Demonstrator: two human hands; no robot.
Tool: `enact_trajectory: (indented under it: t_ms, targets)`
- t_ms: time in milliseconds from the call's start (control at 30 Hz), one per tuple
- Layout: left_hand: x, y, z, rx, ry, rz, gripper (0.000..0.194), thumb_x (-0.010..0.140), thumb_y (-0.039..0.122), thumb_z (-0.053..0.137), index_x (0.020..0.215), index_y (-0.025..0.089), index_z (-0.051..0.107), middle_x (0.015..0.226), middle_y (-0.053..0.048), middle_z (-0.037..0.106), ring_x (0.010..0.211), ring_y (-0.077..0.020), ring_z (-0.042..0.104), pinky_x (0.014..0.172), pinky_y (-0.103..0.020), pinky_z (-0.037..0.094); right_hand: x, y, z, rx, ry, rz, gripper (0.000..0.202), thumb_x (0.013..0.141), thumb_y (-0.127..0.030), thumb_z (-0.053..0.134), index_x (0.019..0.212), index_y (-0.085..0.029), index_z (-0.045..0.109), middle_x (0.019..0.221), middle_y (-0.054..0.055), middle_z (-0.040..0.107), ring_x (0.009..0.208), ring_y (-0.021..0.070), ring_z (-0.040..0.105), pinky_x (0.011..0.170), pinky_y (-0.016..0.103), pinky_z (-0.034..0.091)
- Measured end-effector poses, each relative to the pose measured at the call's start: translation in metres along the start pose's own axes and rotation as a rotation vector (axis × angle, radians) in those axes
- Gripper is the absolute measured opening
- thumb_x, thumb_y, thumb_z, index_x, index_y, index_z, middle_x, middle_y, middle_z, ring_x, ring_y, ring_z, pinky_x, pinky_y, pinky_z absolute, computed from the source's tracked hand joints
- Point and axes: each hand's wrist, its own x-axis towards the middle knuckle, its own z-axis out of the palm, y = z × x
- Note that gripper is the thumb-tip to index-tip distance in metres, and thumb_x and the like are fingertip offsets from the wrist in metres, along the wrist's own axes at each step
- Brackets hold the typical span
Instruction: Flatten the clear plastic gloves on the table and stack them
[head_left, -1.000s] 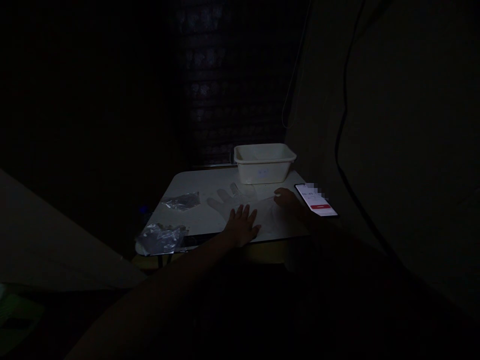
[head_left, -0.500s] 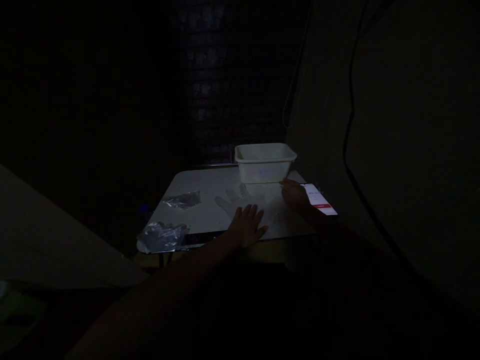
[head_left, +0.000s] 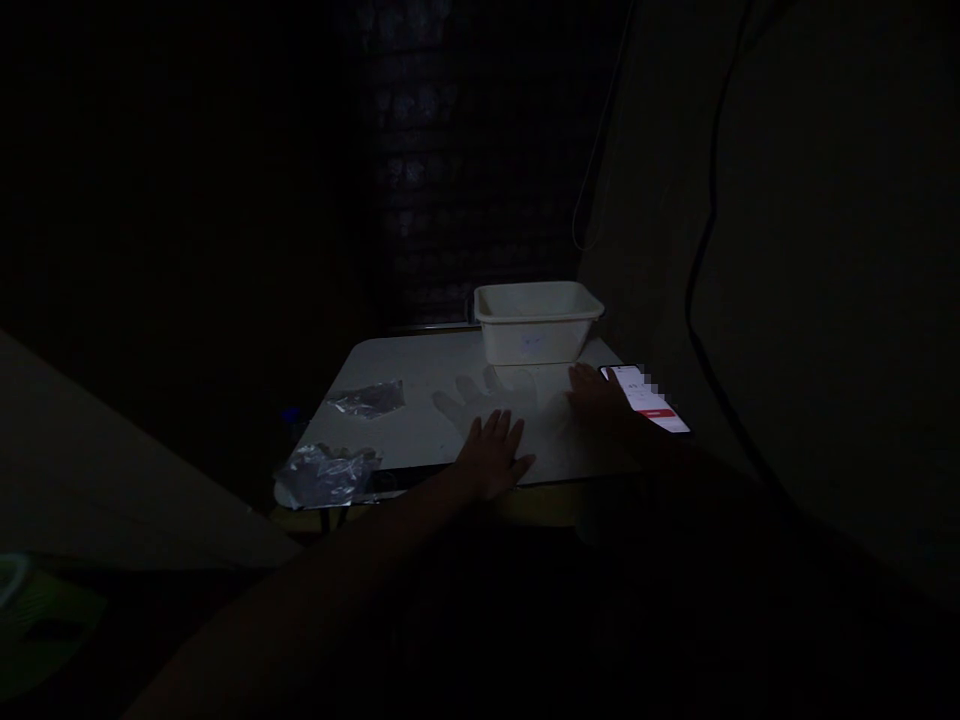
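Observation:
A clear plastic glove [head_left: 480,398] lies flat on the white table [head_left: 420,357], its fingers spread toward the far side. My left hand [head_left: 493,457] rests palm down on the near end of the glove, fingers stretched out and apart. To the right of the glove, my right hand [head_left: 592,392] lies low over the table with its fingers extended, close to a lit phone [head_left: 646,400]. Nothing shows in either hand. Dim light hides much of the right forearm and fine detail.
Behind the glove stands a white plastic tub [head_left: 536,340]. A crumpled clear plastic bag [head_left: 326,474] sits at the near left corner, with another thin plastic piece [head_left: 367,399] behind it. A dark cable [head_left: 701,250] hangs down the right wall.
My right hand has shifted slightly right, away from the tub's base. My left hand stays flat on the glove. The view has moved a little.

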Motion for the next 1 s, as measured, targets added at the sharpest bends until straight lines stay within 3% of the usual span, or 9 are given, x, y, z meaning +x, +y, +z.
enact_trajectory:
  t_ms: [200,300,500,767,1000]
  targets:
    - [-0.005,0.002,0.001,-0.002,0.014,0.030,0.062,0.081,0.050,0.010,0.129,0.011,0.014,0.135,-0.015,0.015,0.123,-0.0252,0.009,0.096,-0.044,0.012,-0.001,-0.046,-0.008,0.084,-0.065,-0.380,0.042,0.082,-0.026,0.024,0.119,-0.011,0.037,0.128,0.012,0.035,0.118,0.0182,0.029,0.093,0.040,0.024]
    - [-0.006,0.003,0.001,-0.003,0.016,0.029,0.063,0.081,0.049,0.011,0.129,0.009,0.014,0.134,-0.015,0.016,0.123,-0.0255,0.009,0.096,-0.044,0.012,0.004,-0.057,-0.004,0.102,-0.094,-0.343,0.044,0.083,-0.029,0.023,0.121,-0.010,0.035,0.128,0.012,0.034,0.117,0.0183,0.030,0.091,0.043,0.027]
    - [-0.006,0.005,-0.001,-0.002,-0.019,0.019,0.061,0.081,0.050,0.012,0.128,0.012,0.018,0.135,-0.014,0.015,0.123,-0.0261,0.009,0.096,-0.045,0.012,0.026,-0.041,0.009,0.073,-0.028,-0.167,0.044,0.082,-0.032,0.025,0.120,-0.010,0.035,0.127,0.015,0.035,0.117,0.0215,0.030,0.092,0.050,0.019]
    - [-0.006,0.005,-0.002,-0.007,-0.019,0.052,0.061,0.080,0.051,0.014,0.129,0.013,0.016,0.135,-0.013,0.012,0.123,-0.0267,0.008,0.096,-0.045,0.009,0.026,-0.064,-0.006,0.146,-0.132,-0.371,0.042,0.083,-0.028,0.024,0.121,-0.017,0.035,0.130,0.008,0.032,0.119,0.0168,0.027,0.094,0.042,0.021]
    - [-0.010,0.008,-0.003,-0.011,-0.035,0.054,0.060,0.081,0.050,0.013,0.129,0.014,0.017,0.135,-0.014,0.014,0.123,-0.0267,0.008,0.096,-0.045,0.010,0.036,-0.066,0.000,0.121,-0.161,-0.254,0.044,0.083,-0.033,0.024,0.122,-0.017,0.034,0.130,0.012,0.032,0.118,0.0204,0.028,0.091,0.047,0.023]
